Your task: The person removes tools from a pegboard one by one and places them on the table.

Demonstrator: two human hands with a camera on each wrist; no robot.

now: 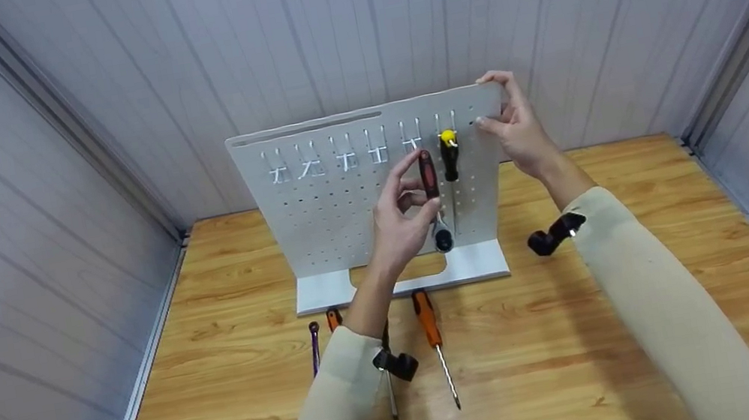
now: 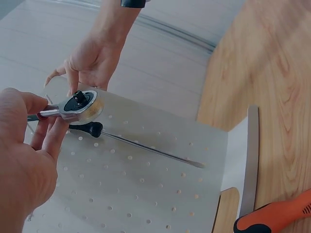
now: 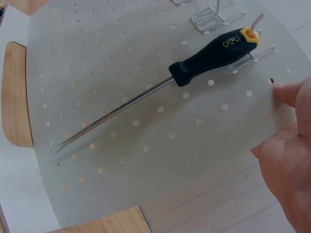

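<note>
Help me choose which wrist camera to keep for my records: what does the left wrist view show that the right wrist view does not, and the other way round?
Only the left wrist view: the left hand holding the ratchet wrench, its round head facing the camera.

Only the right wrist view: the yellow handle end of the hanging screwdriver and the "deli" lettering.

Both: the pegboard, that screwdriver's shaft against it, and the right hand at the board's edge.
</note>
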